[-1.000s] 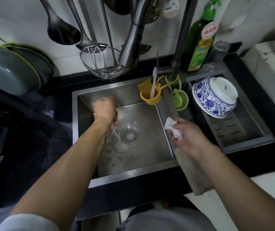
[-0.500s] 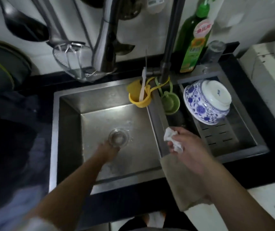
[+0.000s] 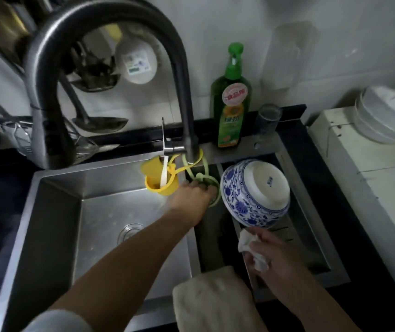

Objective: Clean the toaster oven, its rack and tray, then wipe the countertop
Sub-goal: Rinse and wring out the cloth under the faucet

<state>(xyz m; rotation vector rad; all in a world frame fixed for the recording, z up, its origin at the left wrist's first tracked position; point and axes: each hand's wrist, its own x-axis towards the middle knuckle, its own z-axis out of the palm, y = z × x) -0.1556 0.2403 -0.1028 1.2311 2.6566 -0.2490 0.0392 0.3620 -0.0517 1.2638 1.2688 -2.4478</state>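
Observation:
My left hand (image 3: 191,197) reaches across the steel sink (image 3: 55,212) to a small green hanging basket (image 3: 216,202) under the faucet (image 3: 184,92). Its fingertips lie over the basket's rim and hide what is inside. My right hand (image 3: 280,259) pinches a crumpled white wipe (image 3: 245,243) over the right-hand basin, just below an upturned blue-and-white bowl (image 3: 256,192). No toaster oven, rack or tray is in view.
A yellow holder (image 3: 153,180) with a white utensil hangs beside the green basket. A folded beige cloth (image 3: 210,300) drapes over the sink's front divider. A green soap bottle (image 3: 231,109) and a glass (image 3: 268,121) stand behind the sink. White dishes (image 3: 387,116) sit at far right.
My left hand has left the drain area and moved up and right to the green basket. My head has come closer to the faucet. My right hand still holds the wipe.

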